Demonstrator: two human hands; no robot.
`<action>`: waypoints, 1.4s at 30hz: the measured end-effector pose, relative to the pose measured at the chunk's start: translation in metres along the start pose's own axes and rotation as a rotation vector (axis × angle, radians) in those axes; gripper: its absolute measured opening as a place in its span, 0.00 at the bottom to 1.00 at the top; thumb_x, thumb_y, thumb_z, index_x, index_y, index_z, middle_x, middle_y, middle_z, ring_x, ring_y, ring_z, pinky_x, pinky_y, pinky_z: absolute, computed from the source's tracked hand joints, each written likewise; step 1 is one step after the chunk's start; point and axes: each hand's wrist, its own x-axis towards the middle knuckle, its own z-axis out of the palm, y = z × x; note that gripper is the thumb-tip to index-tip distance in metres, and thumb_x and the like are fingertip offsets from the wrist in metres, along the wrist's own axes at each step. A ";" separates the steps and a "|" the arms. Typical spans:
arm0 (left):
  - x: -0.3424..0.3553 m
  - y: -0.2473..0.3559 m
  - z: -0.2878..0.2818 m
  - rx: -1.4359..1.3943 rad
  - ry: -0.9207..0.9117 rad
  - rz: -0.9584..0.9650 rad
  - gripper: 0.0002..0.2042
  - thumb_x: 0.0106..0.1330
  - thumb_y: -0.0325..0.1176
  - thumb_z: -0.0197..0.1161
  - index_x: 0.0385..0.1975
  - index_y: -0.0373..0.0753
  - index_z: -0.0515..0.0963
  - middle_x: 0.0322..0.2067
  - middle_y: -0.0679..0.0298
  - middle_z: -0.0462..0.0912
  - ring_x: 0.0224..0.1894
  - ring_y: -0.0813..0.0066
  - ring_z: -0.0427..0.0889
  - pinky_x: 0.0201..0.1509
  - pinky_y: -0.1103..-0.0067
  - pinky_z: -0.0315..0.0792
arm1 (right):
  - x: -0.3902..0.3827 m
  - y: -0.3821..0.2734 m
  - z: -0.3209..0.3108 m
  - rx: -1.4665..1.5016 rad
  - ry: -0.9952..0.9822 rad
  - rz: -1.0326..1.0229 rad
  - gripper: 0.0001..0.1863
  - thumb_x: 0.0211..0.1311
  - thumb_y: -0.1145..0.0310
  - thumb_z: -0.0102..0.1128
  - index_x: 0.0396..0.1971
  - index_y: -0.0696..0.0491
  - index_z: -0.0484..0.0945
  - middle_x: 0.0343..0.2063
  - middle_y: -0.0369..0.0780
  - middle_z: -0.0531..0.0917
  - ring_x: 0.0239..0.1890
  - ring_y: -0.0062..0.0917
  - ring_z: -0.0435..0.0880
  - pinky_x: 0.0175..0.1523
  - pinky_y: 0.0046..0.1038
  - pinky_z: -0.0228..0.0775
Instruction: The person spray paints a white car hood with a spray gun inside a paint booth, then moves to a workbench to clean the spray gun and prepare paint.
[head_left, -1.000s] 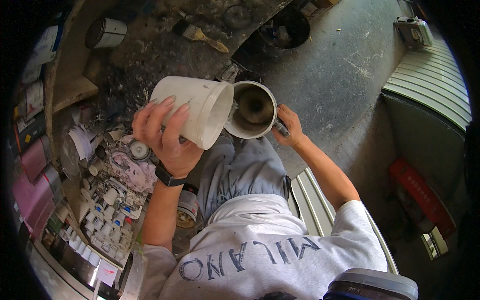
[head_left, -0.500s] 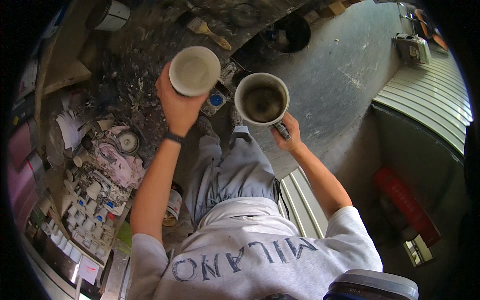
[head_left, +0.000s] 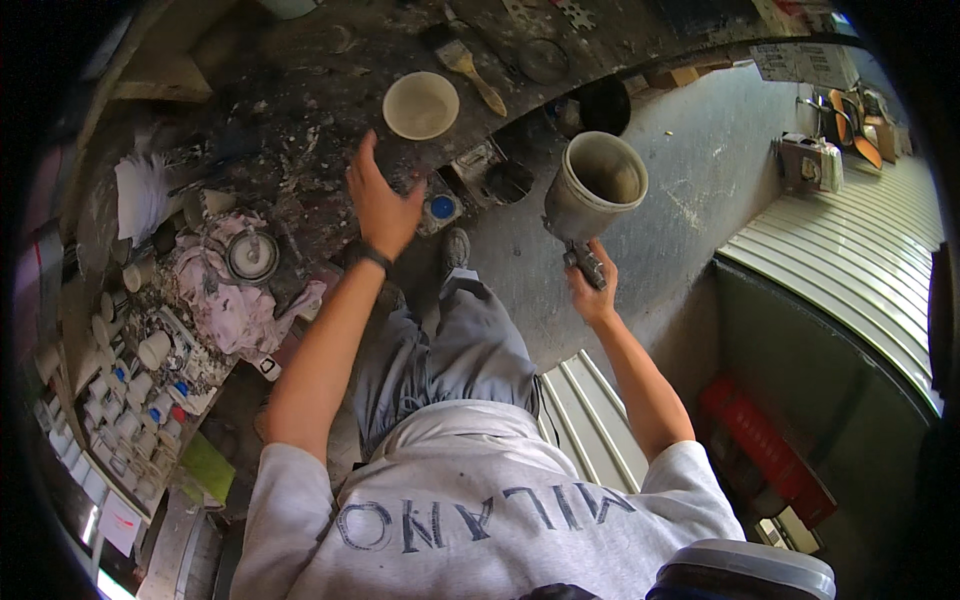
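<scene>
My left hand (head_left: 385, 208) is open, fingers and thumb apart, just short of a pale cup (head_left: 421, 130) standing upright on the dark, stained workbench (head_left: 290, 75). The cup's pale inside shows; I cannot tell how full it is. In my right hand (head_left: 597, 290) is the dark handle of a spray gun with a large cup on top (head_left: 585, 212). Its round mouth tilts toward me, and its inner wall is smeared grey. A paintbrush (head_left: 470, 72) with a wooden handle lies on the bench beyond the pale cup.
A pink rag (head_left: 215, 300) lies on the left with a round tin (head_left: 251, 257) on it. Several small white bottles and caps (head_left: 125, 420) crowd the left shelf. A blue-topped item (head_left: 442, 207) sits by the bench edge. A dark bin (head_left: 603, 105) stands on the floor beyond the spray gun.
My left hand has set the pale cup on the bench, let go and drawn back. My right hand has moved right and tilted the spray gun.
</scene>
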 end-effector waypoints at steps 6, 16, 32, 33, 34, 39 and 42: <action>-0.123 -0.016 -0.087 0.036 -0.177 0.012 0.39 0.57 0.24 0.72 0.70 0.41 0.62 0.65 0.50 0.66 0.68 0.46 0.65 0.71 0.57 0.62 | -0.007 -0.018 0.005 -0.155 0.043 -0.070 0.26 0.53 0.75 0.58 0.56 0.61 0.75 0.27 0.34 0.79 0.25 0.16 0.75 0.31 0.21 0.68; -0.168 -0.136 -0.237 0.096 -0.034 0.093 0.35 0.57 0.24 0.70 0.67 0.37 0.66 0.61 0.50 0.71 0.65 0.47 0.68 0.69 0.58 0.63 | -0.050 -0.055 0.036 -0.176 0.260 0.063 0.27 0.63 0.72 0.61 0.65 0.51 0.76 0.30 0.34 0.84 0.25 0.17 0.78 0.29 0.25 0.73; -0.154 -0.200 -0.306 0.102 -0.077 0.210 0.40 0.55 0.28 0.73 0.69 0.36 0.62 0.65 0.51 0.67 0.68 0.49 0.65 0.72 0.57 0.59 | -0.045 -0.118 0.062 -1.165 0.054 0.486 0.17 0.63 0.62 0.58 0.45 0.57 0.85 0.33 0.50 0.88 0.29 0.40 0.90 0.29 0.37 0.85; -0.141 -0.196 -0.300 0.114 -0.095 0.233 0.42 0.54 0.29 0.73 0.70 0.36 0.60 0.66 0.51 0.67 0.69 0.49 0.64 0.73 0.57 0.58 | -0.042 -0.121 0.065 -1.154 0.047 0.515 0.17 0.62 0.62 0.59 0.44 0.58 0.85 0.32 0.50 0.88 0.29 0.40 0.90 0.29 0.38 0.85; -0.125 -0.193 -0.293 0.125 -0.110 0.262 0.43 0.53 0.30 0.74 0.71 0.36 0.59 0.67 0.50 0.66 0.70 0.50 0.63 0.74 0.58 0.57 | -0.040 -0.122 0.067 -1.138 0.047 0.560 0.17 0.61 0.63 0.59 0.42 0.59 0.84 0.32 0.50 0.88 0.28 0.41 0.90 0.29 0.38 0.85; -0.069 -0.186 -0.257 0.387 -0.149 0.407 0.47 0.53 0.31 0.73 0.74 0.35 0.53 0.71 0.52 0.62 0.73 0.54 0.60 0.78 0.61 0.52 | -0.024 -0.131 0.066 -1.181 0.038 0.663 0.16 0.56 0.65 0.62 0.35 0.63 0.83 0.29 0.50 0.87 0.27 0.42 0.89 0.27 0.40 0.83; -0.052 -0.193 -0.237 0.462 -0.189 0.473 0.47 0.54 0.29 0.70 0.75 0.35 0.52 0.71 0.53 0.61 0.73 0.55 0.59 0.79 0.62 0.51 | -0.019 -0.150 0.062 -1.198 0.009 0.733 0.15 0.55 0.65 0.63 0.34 0.63 0.83 0.28 0.50 0.87 0.27 0.40 0.89 0.27 0.41 0.83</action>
